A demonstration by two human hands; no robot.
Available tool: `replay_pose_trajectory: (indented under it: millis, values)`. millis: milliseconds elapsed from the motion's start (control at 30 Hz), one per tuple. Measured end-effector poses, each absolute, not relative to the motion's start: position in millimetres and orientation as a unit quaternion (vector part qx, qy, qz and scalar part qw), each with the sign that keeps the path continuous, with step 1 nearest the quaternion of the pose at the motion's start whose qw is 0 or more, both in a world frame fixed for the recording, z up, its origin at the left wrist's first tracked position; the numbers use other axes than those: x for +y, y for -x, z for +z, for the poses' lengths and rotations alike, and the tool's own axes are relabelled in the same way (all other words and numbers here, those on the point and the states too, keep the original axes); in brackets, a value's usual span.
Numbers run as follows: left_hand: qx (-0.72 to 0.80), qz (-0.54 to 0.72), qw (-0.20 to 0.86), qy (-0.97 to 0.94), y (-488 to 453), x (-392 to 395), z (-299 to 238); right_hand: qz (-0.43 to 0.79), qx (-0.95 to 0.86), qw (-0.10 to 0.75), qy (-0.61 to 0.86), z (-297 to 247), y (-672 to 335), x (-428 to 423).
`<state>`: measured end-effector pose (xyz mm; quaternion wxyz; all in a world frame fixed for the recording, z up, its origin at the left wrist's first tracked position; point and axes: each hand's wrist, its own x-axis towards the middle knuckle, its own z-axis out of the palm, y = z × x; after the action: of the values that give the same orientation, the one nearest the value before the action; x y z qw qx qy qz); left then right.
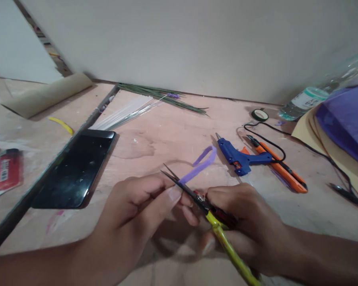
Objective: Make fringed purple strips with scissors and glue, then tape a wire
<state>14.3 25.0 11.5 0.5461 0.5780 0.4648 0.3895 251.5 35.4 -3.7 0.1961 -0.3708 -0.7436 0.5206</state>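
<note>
Between the thumb and fingers of my left hand (143, 210) is pinched one end of a narrow purple strip (198, 169), whose far part bends back on itself. My right hand (247, 222) grips a pair of scissors (210, 216) with yellow handles and dark blades. The blades lie across the strip close to my left thumb, their tips slightly apart and pointing up and left. Whether the strip is between the blades or behind them, I cannot tell. Just beyond my right hand lies a blue glue gun (241, 157), its nozzle toward the upper left.
An orange utility knife (282, 169) lies beside the glue gun's black cord. To the right are purple sheets (346, 119), a plastic bottle (308, 97) and green tape (259, 114). Left lie a phone (74, 169), cardboard tube (50, 95) and red lighter (9, 170). Green stems (164, 97) line the back.
</note>
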Motion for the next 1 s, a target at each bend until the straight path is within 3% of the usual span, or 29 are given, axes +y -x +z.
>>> replay_pose_trajectory:
  millis: [333, 1000]
  values:
    - [0.452, 0.395, 0.599, -0.529, -19.7, 28.8, 14.0, 0.483, -0.761, 0.221, 0.373, 0.4, -251.6, 38.2]
    - [0.451, 0.396, 0.526, -0.603, -17.4, 28.9, 14.0, 0.440, -0.786, 0.223, 0.373, 1.1, -248.6, 40.0]
